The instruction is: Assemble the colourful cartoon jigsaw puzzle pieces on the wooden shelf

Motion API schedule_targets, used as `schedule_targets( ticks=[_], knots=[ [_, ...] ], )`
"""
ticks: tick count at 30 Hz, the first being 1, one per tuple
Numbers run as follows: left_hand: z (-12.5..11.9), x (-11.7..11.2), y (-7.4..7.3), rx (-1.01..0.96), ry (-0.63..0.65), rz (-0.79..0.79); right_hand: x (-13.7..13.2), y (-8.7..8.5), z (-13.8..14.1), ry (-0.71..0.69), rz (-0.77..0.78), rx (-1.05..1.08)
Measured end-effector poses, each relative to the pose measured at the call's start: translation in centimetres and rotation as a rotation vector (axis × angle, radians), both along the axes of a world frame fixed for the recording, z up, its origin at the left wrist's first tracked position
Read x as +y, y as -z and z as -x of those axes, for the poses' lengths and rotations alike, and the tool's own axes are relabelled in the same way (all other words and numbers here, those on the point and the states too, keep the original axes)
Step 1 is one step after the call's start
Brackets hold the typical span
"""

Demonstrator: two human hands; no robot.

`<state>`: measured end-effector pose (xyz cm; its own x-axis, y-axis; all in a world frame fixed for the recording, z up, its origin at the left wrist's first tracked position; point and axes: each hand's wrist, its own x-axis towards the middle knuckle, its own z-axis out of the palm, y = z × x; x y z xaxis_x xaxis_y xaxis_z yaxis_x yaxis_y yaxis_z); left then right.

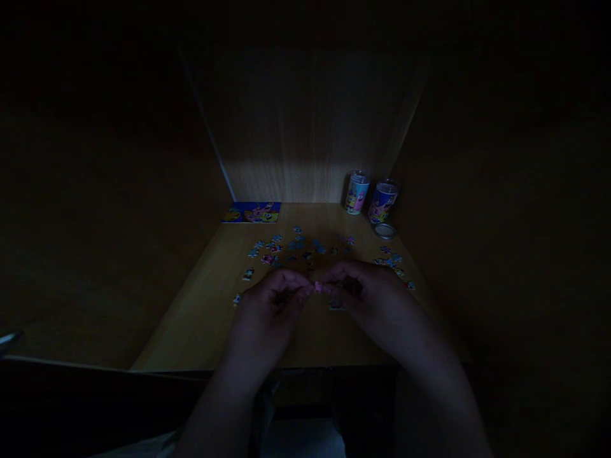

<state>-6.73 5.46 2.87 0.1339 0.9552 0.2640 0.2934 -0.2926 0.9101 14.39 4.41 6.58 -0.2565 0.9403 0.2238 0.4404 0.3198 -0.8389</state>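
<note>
Between my two hands a small pink jigsaw puzzle piece (318, 287) is pinched above the table. My left hand (272, 304) grips its left side with thumb and forefinger. On the other side, the fingertips of my right hand (370, 296) close on it too. Whether it is one piece or two cannot be made out in the dim light. Loose puzzle pieces (268, 259) lie scattered beyond my hands, mostly blue with some pink and yellow. Under my right hand, a pale piece or joined pieces (337, 305) partly shows.
Two printed cans (357, 194) (382, 202) stand at the back right, with a round metal lid (384, 231) before them. A printed picture card (251, 212) lies at the back left. Wooden panels (286, 127) enclose the table (191, 318) at the back and sides.
</note>
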Motion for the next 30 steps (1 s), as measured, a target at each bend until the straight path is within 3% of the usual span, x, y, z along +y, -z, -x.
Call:
schedule_targets(
  ticks=[6, 10, 16, 20, 30],
  knots=[
    [-0.1, -0.2, 0.1, -0.002, 0.047, -0.005, 0.2, 0.5, -0.6, -0.026, -0.013, -0.007],
    [-0.5, -0.5, -0.4, 0.172, 0.093, -0.101, 0.3, 0.8, -1.5, 0.001, -0.046, -0.029],
    [-1.4, -0.7, -0.5, 0.436, 0.315, -0.330, 0.7, 1.5, -1.9, 0.049, 0.007, -0.134],
    [-1.5, -0.8, 0.0, 0.557, 0.313, -0.362, 1.0, 1.9, -1.8, 0.011, 0.021, -0.155],
    [-1.6, -0.8, 0.2, 0.573, 0.307, -0.377, 1.3, 2.2, -1.9, 0.023, 0.023, -0.184]
  ],
)
